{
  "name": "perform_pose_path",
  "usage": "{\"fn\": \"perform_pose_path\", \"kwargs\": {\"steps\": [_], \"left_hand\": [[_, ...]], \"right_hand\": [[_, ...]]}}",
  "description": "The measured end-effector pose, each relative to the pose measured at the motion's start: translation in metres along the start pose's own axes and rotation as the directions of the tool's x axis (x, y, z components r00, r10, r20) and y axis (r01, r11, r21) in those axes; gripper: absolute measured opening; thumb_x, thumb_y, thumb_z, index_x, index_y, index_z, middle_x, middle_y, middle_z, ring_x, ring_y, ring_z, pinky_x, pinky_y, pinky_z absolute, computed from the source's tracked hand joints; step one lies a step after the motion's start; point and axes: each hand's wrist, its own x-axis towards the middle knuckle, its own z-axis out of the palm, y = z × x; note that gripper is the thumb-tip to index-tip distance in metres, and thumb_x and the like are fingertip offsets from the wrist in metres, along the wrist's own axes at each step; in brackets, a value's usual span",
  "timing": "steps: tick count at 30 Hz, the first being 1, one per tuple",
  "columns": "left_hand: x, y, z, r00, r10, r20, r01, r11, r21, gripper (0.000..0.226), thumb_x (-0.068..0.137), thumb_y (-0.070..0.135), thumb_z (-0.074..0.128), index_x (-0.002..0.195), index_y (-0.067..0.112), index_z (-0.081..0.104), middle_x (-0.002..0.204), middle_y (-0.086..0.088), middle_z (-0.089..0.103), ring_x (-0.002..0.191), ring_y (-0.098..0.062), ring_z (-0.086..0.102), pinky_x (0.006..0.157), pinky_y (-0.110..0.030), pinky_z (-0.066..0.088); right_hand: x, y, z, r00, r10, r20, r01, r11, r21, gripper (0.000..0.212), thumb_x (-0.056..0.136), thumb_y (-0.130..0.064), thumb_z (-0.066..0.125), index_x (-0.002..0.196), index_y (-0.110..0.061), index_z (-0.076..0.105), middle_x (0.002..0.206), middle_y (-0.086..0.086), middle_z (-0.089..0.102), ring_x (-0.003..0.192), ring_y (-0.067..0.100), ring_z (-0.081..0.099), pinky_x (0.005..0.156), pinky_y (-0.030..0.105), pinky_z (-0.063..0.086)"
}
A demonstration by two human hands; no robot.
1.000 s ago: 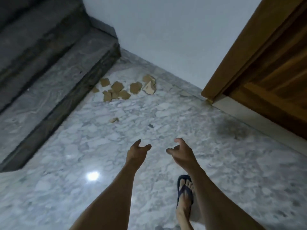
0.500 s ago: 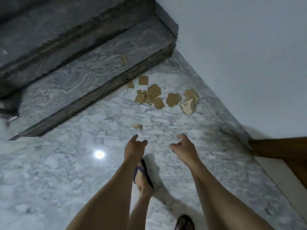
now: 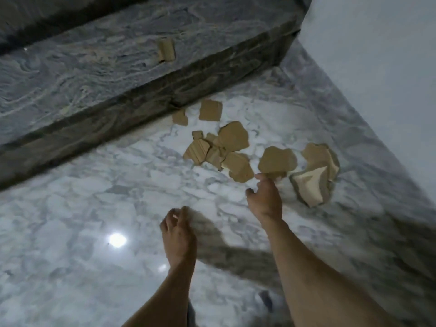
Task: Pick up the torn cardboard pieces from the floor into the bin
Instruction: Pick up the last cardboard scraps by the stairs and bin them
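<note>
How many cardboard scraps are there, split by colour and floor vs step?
Brown torn cardboard pieces on the white marble floor: 9 (approximate, since some overlap in the cluster)
Pale-faced torn cardboard piece on the floor: 1
Brown cardboard piece on the grey stone step: 1
Total: 11
</note>
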Motion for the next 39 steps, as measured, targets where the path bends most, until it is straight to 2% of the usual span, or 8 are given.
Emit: {"fn": "perform_pose_path", "kwargs": {"steps": [4,8,13,20,27,30,34,39], "left_hand": [[0.029,-0.005,0.007,0.987,0.072,-0.143,-0.085,0.993,-0.085,0.037,0.088,-0.002,0.042,0.114,0.008,0.066,0.11,-0.012,0.056,0.106,-0.034,0.049,0.082,-0.039,0.045],[0.097,0.035,-0.009,0.97,0.148,-0.191,-0.171,0.979,-0.108,0.039,0.094,0.009,0.039,0.125,0.01,0.064,0.12,-0.014,0.061,0.115,-0.034,0.051,0.092,-0.039,0.043],[0.16,0.113,-0.021,0.986,0.099,-0.135,-0.106,0.993,-0.049,0.067,0.094,0.048,0.054,0.147,0.01,0.036,0.135,-0.018,0.043,0.126,-0.039,0.042,0.104,-0.048,0.036],[0.175,0.121,-0.01,0.996,0.066,-0.055,-0.066,0.998,0.005,0.076,0.077,0.055,0.073,0.13,0.009,0.044,0.13,-0.015,0.04,0.122,-0.039,0.04,0.102,-0.042,0.035],[0.178,0.098,-0.036,0.999,0.046,-0.004,-0.046,0.983,-0.177,0.072,0.06,0.075,0.077,0.099,0.019,0.056,0.099,-0.003,0.065,0.106,-0.03,0.06,0.099,-0.048,0.044],[0.179,0.085,-0.047,1.0,-0.011,0.01,0.014,0.952,-0.306,0.079,0.047,0.081,0.077,0.096,0.022,0.064,0.099,-0.002,0.07,0.104,-0.028,0.062,0.104,-0.051,0.041],[0.182,0.086,-0.05,0.996,0.069,0.064,-0.054,0.975,-0.216,0.098,0.032,0.101,0.059,0.092,0.026,0.072,0.099,0.002,0.072,0.107,-0.025,0.062,0.107,-0.05,0.038],[0.169,0.121,-0.038,0.974,0.185,0.134,-0.208,0.96,0.189,0.097,0.065,0.085,0.062,0.132,0.013,0.057,0.129,-0.015,0.049,0.124,-0.037,0.041,0.103,-0.047,0.038]], "right_hand": [[0.043,-0.021,0.028,0.953,-0.235,-0.193,0.247,0.968,0.043,0.043,0.084,-0.005,0.06,0.126,-0.016,0.057,0.111,0.012,0.066,0.101,0.038,0.062,0.077,0.043,0.053],[0.063,-0.038,0.05,0.885,-0.377,-0.273,0.371,0.925,-0.076,0.045,0.08,-0.004,0.062,0.126,-0.008,0.06,0.115,0.016,0.063,0.107,0.038,0.058,0.083,0.044,0.052],[0.085,-0.033,0.053,0.866,-0.486,-0.119,0.383,0.797,-0.466,0.062,0.087,-0.034,0.063,0.144,-0.017,0.045,0.143,0.011,0.047,0.126,0.036,0.045,0.101,0.046,0.041],[0.086,-0.008,0.049,0.865,-0.496,-0.08,0.408,0.786,-0.464,0.064,0.082,-0.04,0.065,0.141,-0.022,0.047,0.13,0.008,0.053,0.122,0.034,0.044,0.098,0.045,0.032],[0.102,-0.03,0.01,0.953,-0.292,0.084,0.294,0.956,-0.015,0.013,0.088,-0.023,0.072,0.095,-0.013,0.068,0.093,0.007,0.068,0.093,0.029,0.066,0.067,0.026,0.043],[0.102,-0.038,-0.017,0.985,-0.174,0.013,0.167,0.962,0.217,0.023,0.085,-0.024,0.073,0.072,-0.017,0.056,0.069,0.006,0.058,0.066,0.025,0.058,0.059,0.03,0.043],[0.1,-0.043,-0.03,0.993,-0.12,0.014,0.111,0.951,0.289,0.021,0.083,-0.006,0.07,0.076,-0.012,0.052,0.07,0.008,0.051,0.06,0.022,0.047,0.055,0.028,0.036],[0.098,-0.057,-0.022,0.991,-0.06,0.123,0.029,0.971,0.237,0.034,0.082,0.001,0.063,0.108,-0.016,0.052,0.078,0.006,0.055,0.058,0.02,0.05,0.05,0.025,0.038]]}}
